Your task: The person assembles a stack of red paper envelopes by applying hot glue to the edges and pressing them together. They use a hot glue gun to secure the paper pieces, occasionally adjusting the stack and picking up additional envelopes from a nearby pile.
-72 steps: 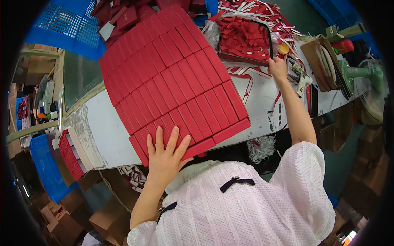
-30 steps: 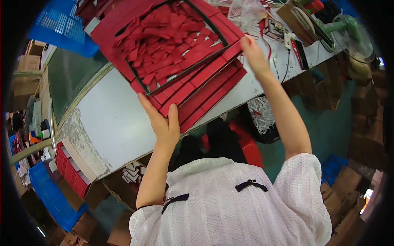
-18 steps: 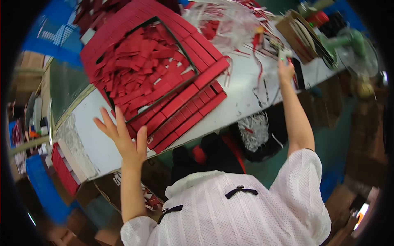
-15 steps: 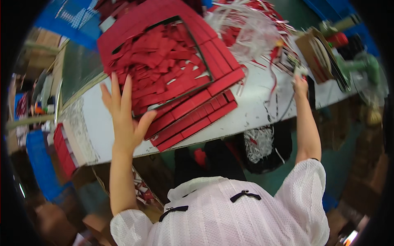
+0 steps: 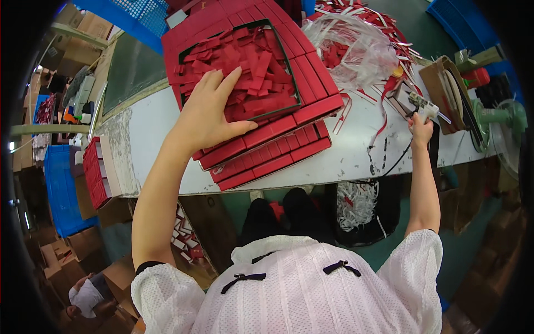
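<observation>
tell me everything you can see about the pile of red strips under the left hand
The pile of loose red strips is a heap of short, flat, matte pieces that look like card or paper, lying crisscross at many angles. It fills a shallow square tray with a thin dark rim. That tray sits on a stack of flat red boxes on the pale worktable. The left hand rests palm down across the pile's near left part, fingers spread over the strips.
</observation>
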`<state>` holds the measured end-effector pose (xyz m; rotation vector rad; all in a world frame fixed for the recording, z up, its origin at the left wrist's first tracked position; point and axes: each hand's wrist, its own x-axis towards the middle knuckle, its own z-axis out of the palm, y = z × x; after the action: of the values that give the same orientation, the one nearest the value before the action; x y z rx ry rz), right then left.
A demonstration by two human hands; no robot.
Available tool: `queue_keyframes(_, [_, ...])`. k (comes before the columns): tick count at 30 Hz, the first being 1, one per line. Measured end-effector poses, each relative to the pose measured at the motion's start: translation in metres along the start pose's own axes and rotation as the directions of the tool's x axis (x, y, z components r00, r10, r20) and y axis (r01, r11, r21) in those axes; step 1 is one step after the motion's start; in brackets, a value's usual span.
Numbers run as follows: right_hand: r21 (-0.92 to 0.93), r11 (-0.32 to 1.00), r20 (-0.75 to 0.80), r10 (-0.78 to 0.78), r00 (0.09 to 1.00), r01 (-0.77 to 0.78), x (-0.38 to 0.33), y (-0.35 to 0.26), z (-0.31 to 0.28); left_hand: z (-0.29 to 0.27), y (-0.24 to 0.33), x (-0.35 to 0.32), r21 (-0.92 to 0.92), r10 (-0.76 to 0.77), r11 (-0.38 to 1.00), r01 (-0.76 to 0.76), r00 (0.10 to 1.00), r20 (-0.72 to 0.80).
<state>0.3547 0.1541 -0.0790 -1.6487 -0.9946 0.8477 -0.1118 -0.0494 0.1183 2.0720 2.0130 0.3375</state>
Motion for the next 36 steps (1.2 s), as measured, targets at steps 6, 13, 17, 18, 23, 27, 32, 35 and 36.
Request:
queue_keyframes(6, [-0.275,0.931,-0.063,-0.265,0.962,0.238,-0.010,-0.014,-0.002,0.004,0.003,-0.019,0.040,0.055,0.998,-0.049,0.984,-0.172])
queue_keyframes(13, [-0.201,0.951,-0.113,-0.259,0.959,0.233,-0.069,-0.014,-0.017,0.028,-0.018,-0.029,0.135,0.198,0.975,-0.175,0.964,-0.178])
queue_keyframes(17, [-0.127,0.977,-0.046,-0.177,0.983,0.170,-0.125,-0.002,-0.042,0.025,-0.006,-0.033,0.206,0.232,0.962,-0.181,0.936,-0.265])
queue_keyframes(18, [-0.077,0.974,-0.109,-0.222,0.969,0.214,-0.149,-0.007,-0.046,0.025,-0.005,-0.039,0.194,0.232,0.964,-0.179,0.926,-0.298])
queue_keyframes(23, [0.511,0.809,0.232,0.196,0.953,-0.290,-0.240,-0.055,-0.077,0.048,-0.026,-0.083,-0.037,0.134,0.983,-0.181,0.835,-0.533])
queue_keyframes(27, [0.680,0.529,0.507,0.163,0.847,-0.508,-0.297,-0.083,-0.067,0.079,-0.044,-0.110,-0.201,0.025,0.966,-0.165,0.829,-0.558])
queue_keyframes(32, [0.572,0.679,0.577,0.068,0.814,-0.461,-0.338,-0.117,-0.018,0.072,-0.041,-0.081,-0.250,-0.006,0.950,-0.189,0.787,-0.617])
queue_keyframes(35, [0.465,0.804,0.650,-0.025,0.760,-0.371,-0.348,-0.132,0.010,0.065,-0.037,-0.069,-0.298,-0.069,0.941,-0.163,0.768,-0.637])
queue_keyframes(36, [0.440,0.807,0.683,-0.017,0.730,-0.393,-0.352,-0.132,0.014,0.063,-0.036,-0.065,-0.306,-0.078,0.939,-0.155,0.771,-0.632])
